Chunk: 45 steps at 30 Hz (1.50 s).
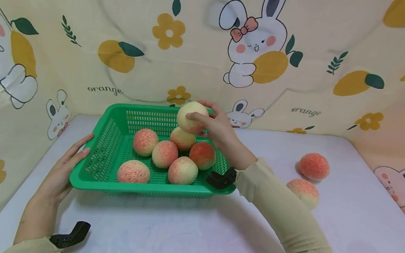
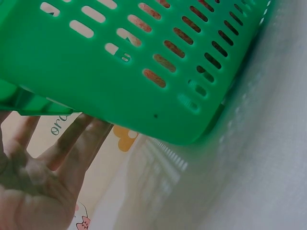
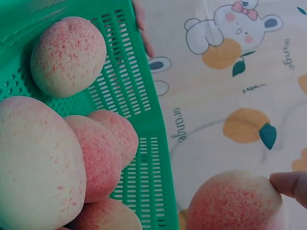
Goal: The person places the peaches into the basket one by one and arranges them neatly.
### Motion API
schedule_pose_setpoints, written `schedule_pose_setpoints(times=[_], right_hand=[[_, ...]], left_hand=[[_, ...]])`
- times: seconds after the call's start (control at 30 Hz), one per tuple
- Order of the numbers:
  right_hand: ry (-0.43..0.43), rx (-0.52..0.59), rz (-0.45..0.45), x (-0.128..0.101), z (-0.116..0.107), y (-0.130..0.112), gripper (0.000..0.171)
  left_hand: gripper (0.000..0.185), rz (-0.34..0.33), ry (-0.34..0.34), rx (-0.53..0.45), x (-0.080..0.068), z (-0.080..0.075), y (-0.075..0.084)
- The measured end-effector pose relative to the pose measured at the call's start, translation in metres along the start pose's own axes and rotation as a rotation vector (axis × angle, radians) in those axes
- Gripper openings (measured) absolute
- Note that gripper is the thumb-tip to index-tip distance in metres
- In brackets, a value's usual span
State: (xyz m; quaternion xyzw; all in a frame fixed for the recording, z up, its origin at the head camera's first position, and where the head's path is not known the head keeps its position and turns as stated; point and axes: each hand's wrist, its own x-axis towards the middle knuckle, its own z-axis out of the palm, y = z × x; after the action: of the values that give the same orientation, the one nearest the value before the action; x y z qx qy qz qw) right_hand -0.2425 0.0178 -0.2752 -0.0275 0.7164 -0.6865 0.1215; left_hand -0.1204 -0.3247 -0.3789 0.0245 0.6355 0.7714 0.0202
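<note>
Right hand [image 1: 221, 131] pinches a peach [image 1: 191, 116] above piled peaches [image 1: 174, 156]; dropped, it may roll out. Left hand [image 1: 64, 168], fingers spread, steadies the green basket [image 1: 109, 140].

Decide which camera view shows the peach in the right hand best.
The head view: the held peach shows whole above the green basket, gripped by the right hand. The right wrist view crops it; the left wrist view misses it.

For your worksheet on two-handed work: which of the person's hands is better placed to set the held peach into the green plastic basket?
Right. The right hand already grips the pale round peach above the green slotted plastic basket; the left hand rests flat against the basket's side.
</note>
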Motion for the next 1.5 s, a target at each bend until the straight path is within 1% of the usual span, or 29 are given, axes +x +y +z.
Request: schedule_pose_setpoints(times=[0.2, 0.43, 0.57, 0.8, 1.03, 1.27, 1.5], right_hand=[[-0.056, -0.056, 0.034, 0.002, 0.008, -0.001, 0.057], [-0.126, -0.132, 0.046, 0.007, 0.018, 0.001, 0.056], [-0.155, -0.158, 0.052, 0.009, 0.024, 0.003, 0.055], [-0.220, -0.236, 0.042, 0.013, 0.034, 0.005, 0.055], [-0.307, -0.255, 0.057, 0.015, 0.048, 0.010, 0.058], [-0.398, -0.301, 0.034, 0.015, 0.062, 0.014, 0.055], [-0.445, -0.415, -0.016, 0.014, 0.075, 0.018, 0.054]], left_hand=[[0.048, -0.007, 0.022, 0.014, 0.000, 0.001, 0.000], [0.047, 0.016, 0.005, -0.019, 0.001, 0.000, 0.001], [0.047, 0.003, 0.010, -0.011, 0.001, 0.001, 0.000], [0.048, -0.012, 0.019, 0.003, 0.002, 0.001, 0.000], [0.048, -0.019, 0.026, -0.004, 0.002, 0.001, 0.001], [0.048, -0.015, 0.024, -0.008, 0.002, 0.001, 0.001], [0.049, -0.023, 0.027, -0.006, 0.002, 0.001, 0.001]])
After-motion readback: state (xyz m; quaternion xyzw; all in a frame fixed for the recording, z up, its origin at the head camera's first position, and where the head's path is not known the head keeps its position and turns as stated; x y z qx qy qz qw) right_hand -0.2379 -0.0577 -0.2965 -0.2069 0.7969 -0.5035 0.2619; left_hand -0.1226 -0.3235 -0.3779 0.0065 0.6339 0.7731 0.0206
